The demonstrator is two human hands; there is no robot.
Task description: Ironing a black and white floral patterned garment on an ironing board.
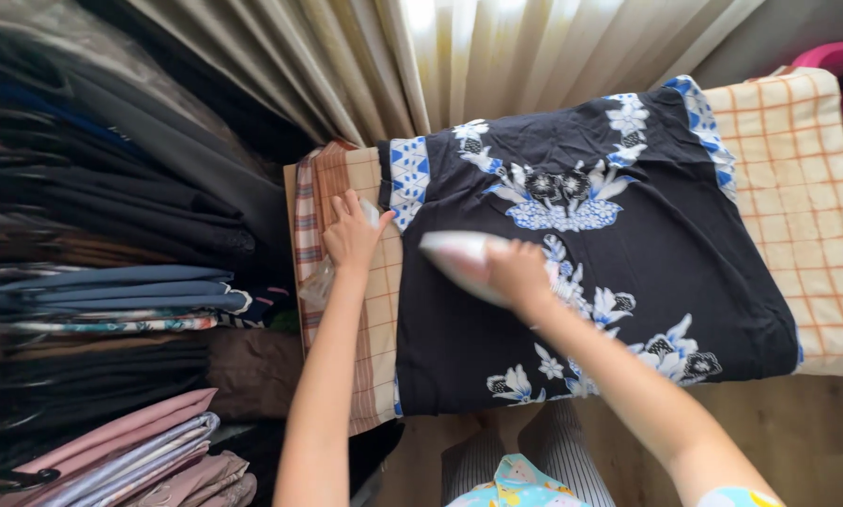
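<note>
garment (628,310) on board (797,188) | iron (459,258) on garment | folded stack (93,235) left | curtain (421,56) behind, probably touching board

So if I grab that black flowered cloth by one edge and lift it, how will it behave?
The black flowered cloth would probably sag limp: it drapes softly over the padded checked board. It looks thin, so likely light. It may slide, since only the white iron under the right hand presses it; the left hand rests beside it.

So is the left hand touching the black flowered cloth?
Apart. In the head view, the left hand rests on the checked pad, with a strip of pad showing before the black cloth.
</note>
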